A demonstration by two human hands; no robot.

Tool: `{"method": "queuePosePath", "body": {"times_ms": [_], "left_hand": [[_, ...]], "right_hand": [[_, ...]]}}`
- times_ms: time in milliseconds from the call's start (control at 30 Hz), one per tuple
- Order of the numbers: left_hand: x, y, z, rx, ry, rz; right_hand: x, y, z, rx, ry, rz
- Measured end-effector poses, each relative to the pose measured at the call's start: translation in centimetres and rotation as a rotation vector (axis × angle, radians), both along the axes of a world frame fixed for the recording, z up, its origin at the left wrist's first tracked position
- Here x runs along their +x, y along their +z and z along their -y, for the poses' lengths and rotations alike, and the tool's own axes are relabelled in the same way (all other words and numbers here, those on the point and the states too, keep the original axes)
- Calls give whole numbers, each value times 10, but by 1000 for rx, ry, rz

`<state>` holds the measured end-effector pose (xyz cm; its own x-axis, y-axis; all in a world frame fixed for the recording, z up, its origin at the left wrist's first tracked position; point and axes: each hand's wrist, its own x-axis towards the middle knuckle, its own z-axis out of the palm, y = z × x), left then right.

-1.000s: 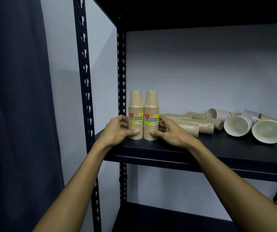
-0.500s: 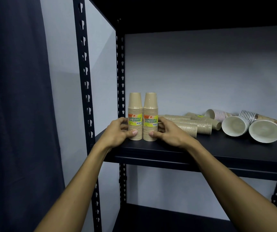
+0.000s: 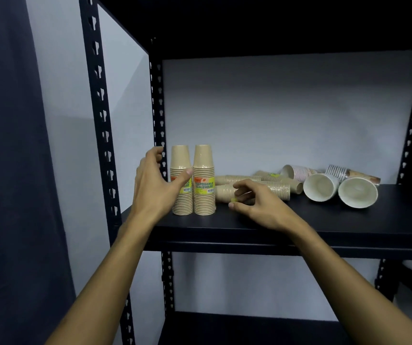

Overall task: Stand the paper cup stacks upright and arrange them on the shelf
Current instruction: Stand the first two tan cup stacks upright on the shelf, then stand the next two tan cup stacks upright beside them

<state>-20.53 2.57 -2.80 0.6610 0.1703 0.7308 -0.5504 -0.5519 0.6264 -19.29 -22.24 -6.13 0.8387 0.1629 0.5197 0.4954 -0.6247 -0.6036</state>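
Observation:
Two tan paper cup stacks stand upright side by side at the left end of the black shelf (image 3: pixel 349 220): the left stack (image 3: pixel 180 170) and the right stack (image 3: pixel 203 180), each with a yellow label. My left hand (image 3: pixel 153 185) hovers open beside the left stack, thumb in front of its label. My right hand (image 3: pixel 254 202) is off the right stack, fingers loosely curled, over a tan stack lying on its side (image 3: pixel 224 191). More tan stacks (image 3: pixel 282 188) lie flat behind it.
Two large white cups (image 3: pixel 320 187) (image 3: pixel 358 192) lie on their sides at the right, with striped cup stacks (image 3: pixel 297 171) (image 3: pixel 336 170) lying behind them. Black slotted uprights (image 3: pixel 158 108) frame the shelf. A dark curtain (image 3: pixel 13 170) hangs at the left. A lower shelf (image 3: pixel 249 329) sits below.
Both hands have let go of the two upright stacks. The left hand lifted and opened; the right hand moved right toward the lying stacks.

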Motion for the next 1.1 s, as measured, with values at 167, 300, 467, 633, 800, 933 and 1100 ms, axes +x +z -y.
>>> {"method": "queuePosePath", "body": {"times_ms": [167,300,467,633,800,933,1100], "left_hand": [[-19,24,50,150,-35,172],[-16,28,94,278,-97,196],[18,26,141,369,-132,-7],[73,33,178,432,-81,-290],[117,33,198,587,180,-568],[135,37,199,706,322,-725],[147,39,203,696,347,-847]], "right_hand": [[-10,12,32,13,-74,54],[-6,25,62,15,-87,103],[14,41,94,-39,-63,107],[50,59,125,-337,-159,31],[89,73,136,-627,-223,-65],[111,80,140,-704,-263,-157],[127,89,143,-745,-280,-222]]}}
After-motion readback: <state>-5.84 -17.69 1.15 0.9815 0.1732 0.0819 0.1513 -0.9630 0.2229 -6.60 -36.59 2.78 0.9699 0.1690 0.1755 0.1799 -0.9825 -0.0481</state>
